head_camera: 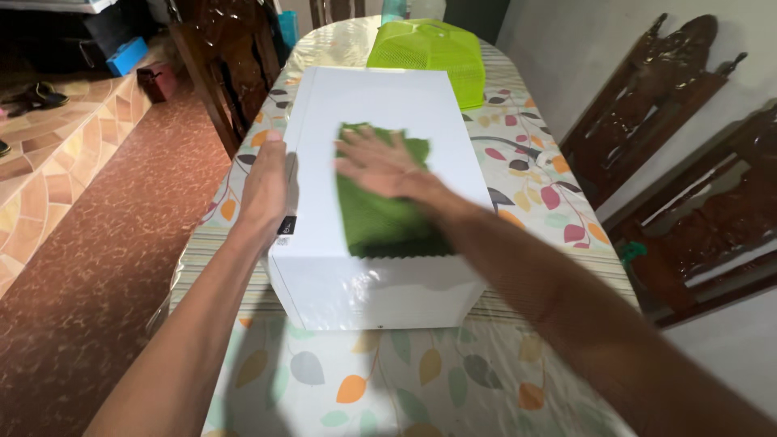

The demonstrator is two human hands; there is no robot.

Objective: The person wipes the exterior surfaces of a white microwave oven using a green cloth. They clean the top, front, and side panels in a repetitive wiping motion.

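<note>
Leaf-print tablecloth [356, 388] bears a white box [380, 283]; right hand [380, 166], fingers spread, presses green cloth [388, 218], left hand [265, 190] flat alongside.

— What colour is the box [372, 113]?
— Plain glossy white, with a dark green cloth [388, 214] on top.
— And the desk [421, 380]?
— A pale cover printed with leaves in orange, grey, green and pink, striped along the edge.
— Behind the box?
— A lime-green mesh food cover [429, 48]. The floor [105, 243] is mottled reddish-brown; the chairs [672, 137] are dark brown.
</note>
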